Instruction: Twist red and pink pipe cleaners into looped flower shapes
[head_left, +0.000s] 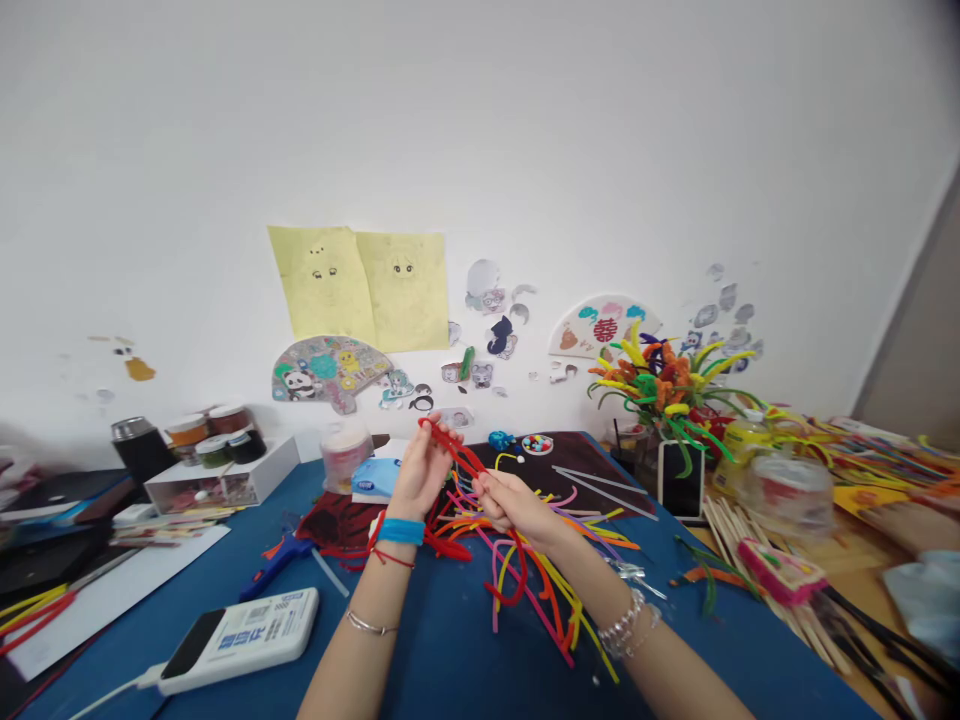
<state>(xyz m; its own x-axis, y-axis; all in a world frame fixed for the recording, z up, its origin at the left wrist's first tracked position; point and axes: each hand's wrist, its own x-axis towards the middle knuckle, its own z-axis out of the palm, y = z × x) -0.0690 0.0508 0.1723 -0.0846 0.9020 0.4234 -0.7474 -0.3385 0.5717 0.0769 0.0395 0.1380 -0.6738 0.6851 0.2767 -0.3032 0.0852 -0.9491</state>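
Observation:
A red pipe cleaner (454, 447) runs between my two raised hands above the blue table mat (442, 640). My left hand (420, 472) holds its upper end in the fingers. My right hand (510, 505) pinches the lower stretch, and the fingers partly hide it there. Below my hands, a loose pile of pipe cleaners (532, 575) in pink, orange, yellow and red lies on the mat. More red pipe cleaners (442, 545) lie near my left wrist.
A blue hot glue gun (277, 565) and a white power bank (240, 640) lie left on the mat. A tissue pack (375, 478) and a plastic jar (346, 455) stand ahead. A pipe-cleaner bouquet (667, 400) stands right, beside a bundle of wooden sticks (765, 570).

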